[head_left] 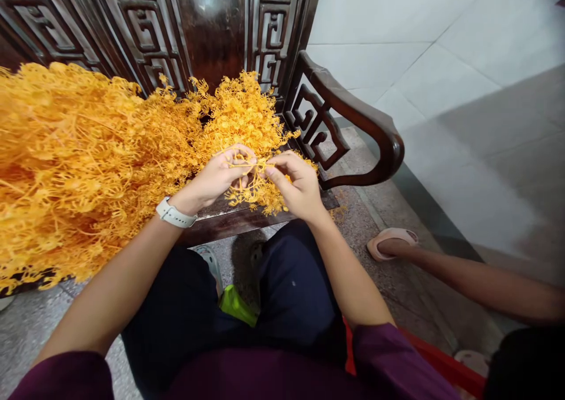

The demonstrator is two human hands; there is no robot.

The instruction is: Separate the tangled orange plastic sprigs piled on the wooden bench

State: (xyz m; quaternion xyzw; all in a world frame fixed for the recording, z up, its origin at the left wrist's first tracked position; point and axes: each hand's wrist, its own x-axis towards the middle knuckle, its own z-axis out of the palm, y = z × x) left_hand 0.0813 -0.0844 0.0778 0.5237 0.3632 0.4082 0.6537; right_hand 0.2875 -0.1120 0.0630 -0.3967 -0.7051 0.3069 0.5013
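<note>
Mid-frame, the left hand (226,169) and right hand (296,182) pinch a yellow sprig (260,165) between half-curled fingers. It looks light and springy, its thin tips easily snapped; best held by the stem.

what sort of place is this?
Likely a home interior, perhaps a living room, though the view is narrow: carved dark wooden bench, pale tiled wall, pale pink slipper worn by someone nearby.
</note>
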